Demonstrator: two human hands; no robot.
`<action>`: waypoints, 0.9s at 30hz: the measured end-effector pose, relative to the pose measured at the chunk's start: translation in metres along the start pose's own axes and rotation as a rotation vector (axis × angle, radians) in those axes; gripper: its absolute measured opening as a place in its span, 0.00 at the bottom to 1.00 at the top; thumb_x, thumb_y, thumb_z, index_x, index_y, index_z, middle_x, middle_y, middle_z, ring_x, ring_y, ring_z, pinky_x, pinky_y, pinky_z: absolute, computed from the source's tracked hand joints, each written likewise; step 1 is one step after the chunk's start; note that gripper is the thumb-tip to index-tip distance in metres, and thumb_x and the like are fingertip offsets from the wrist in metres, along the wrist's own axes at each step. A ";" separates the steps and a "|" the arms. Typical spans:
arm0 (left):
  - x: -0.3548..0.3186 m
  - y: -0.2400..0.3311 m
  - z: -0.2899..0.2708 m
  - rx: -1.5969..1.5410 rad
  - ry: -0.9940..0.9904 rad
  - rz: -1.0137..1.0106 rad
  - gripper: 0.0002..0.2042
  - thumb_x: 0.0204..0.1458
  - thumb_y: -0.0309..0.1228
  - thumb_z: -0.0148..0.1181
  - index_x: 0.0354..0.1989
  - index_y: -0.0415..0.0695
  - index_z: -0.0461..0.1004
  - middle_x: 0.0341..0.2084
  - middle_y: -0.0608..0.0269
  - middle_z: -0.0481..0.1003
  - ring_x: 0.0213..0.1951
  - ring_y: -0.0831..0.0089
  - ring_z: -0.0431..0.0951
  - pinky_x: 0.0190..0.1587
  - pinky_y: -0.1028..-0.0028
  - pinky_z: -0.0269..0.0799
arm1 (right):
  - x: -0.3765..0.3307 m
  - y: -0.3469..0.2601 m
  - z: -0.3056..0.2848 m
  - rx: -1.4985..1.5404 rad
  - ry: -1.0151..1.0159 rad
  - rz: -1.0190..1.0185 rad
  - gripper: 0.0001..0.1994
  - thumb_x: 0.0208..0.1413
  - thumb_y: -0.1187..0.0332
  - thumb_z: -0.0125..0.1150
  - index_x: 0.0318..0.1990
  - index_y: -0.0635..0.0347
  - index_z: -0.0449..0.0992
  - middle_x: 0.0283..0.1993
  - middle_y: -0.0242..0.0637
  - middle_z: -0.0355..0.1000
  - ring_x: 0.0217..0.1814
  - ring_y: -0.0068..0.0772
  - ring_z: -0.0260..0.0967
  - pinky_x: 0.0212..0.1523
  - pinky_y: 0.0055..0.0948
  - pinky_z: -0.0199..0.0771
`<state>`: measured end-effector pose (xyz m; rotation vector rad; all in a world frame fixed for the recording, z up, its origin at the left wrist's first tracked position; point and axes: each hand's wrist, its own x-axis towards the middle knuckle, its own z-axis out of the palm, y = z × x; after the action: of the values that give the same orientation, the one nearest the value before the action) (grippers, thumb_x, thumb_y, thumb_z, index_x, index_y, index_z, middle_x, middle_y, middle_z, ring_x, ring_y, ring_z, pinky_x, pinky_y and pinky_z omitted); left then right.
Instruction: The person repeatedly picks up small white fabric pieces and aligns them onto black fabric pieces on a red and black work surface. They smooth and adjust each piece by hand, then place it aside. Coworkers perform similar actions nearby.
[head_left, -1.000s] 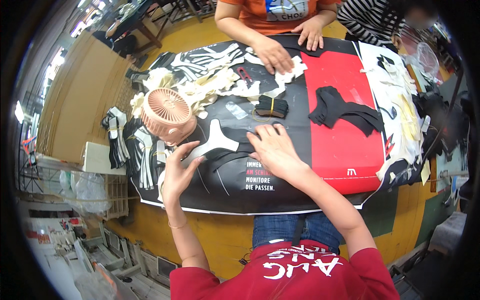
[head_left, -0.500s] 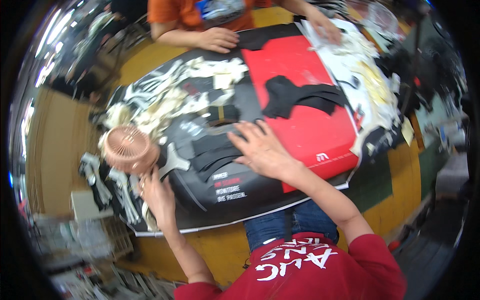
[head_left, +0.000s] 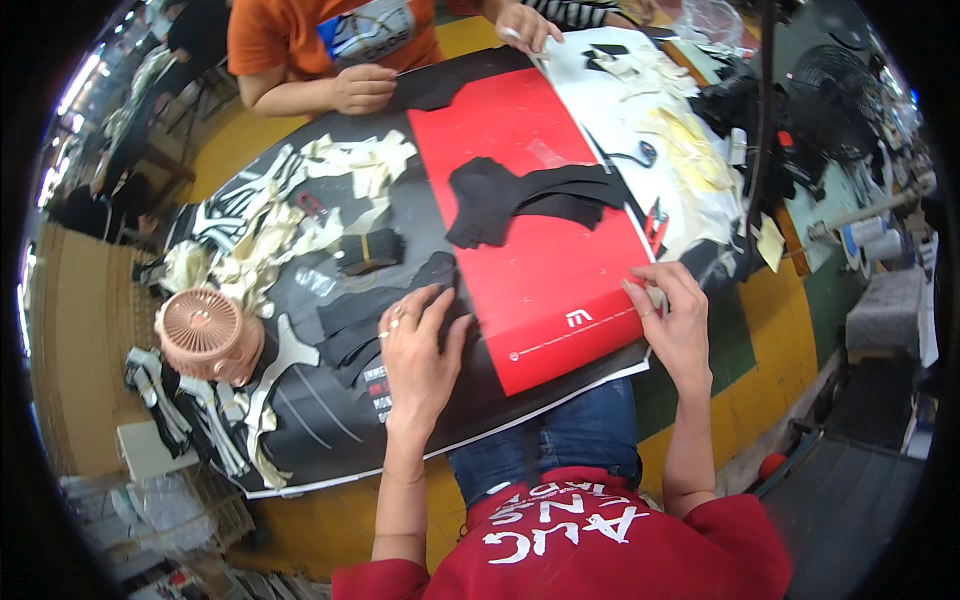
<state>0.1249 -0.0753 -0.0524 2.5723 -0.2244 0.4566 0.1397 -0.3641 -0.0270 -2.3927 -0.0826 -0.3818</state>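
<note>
My left hand (head_left: 420, 350), ringed on one finger, lies with its fingers apart over the near end of several black fabric pieces (head_left: 350, 320) on the black part of the table cover. My right hand (head_left: 680, 320) is raised at the right edge of the red panel (head_left: 560, 290). Its thumb and index finger come close together; a small pale bit shows by them, too small to name. Beyond, another stack of black fabric pieces (head_left: 530, 200) rests across the red panel. A dark bundle with a yellow band (head_left: 370, 250) lies past my left hand.
Cream and white fabric scraps (head_left: 250, 240) heap on the left, beside a pink fan (head_left: 208, 338) and a white forked piece (head_left: 285, 355). Red-handled snips (head_left: 656, 226) lie on white sheets at right. Across the table, a person in an orange shirt (head_left: 280, 45) works with both hands.
My left hand has left the fan's side and come right onto the black pieces. My right hand has moved from those pieces to the red panel's right edge. The view has shifted.
</note>
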 end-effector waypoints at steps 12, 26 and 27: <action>0.017 0.090 0.049 -0.601 -0.283 0.039 0.09 0.54 0.27 0.65 0.41 0.37 0.79 0.37 0.52 0.78 0.40 0.56 0.80 0.47 0.62 0.73 | -0.020 0.041 -0.015 -0.158 0.011 0.054 0.12 0.50 0.67 0.72 0.38 0.64 0.79 0.39 0.42 0.74 0.42 0.43 0.74 0.44 0.36 0.73; 0.038 0.148 0.116 -0.633 -0.336 -0.065 0.09 0.54 0.25 0.64 0.42 0.36 0.78 0.29 0.52 0.76 0.27 0.65 0.79 0.31 0.69 0.74 | -0.027 0.069 -0.014 0.192 -0.028 0.201 0.07 0.60 0.68 0.61 0.38 0.64 0.76 0.37 0.37 0.73 0.35 0.36 0.71 0.42 0.35 0.64; 0.038 0.150 0.117 -0.594 -0.320 -0.049 0.08 0.54 0.25 0.64 0.41 0.36 0.78 0.30 0.52 0.76 0.27 0.63 0.79 0.31 0.67 0.74 | -0.027 0.070 -0.014 0.181 -0.036 0.200 0.08 0.60 0.68 0.60 0.38 0.64 0.76 0.38 0.36 0.73 0.36 0.36 0.70 0.43 0.35 0.64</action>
<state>0.1560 -0.2663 -0.0650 2.0423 -0.3483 -0.0494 0.1217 -0.4242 -0.0697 -2.2047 0.1014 -0.2268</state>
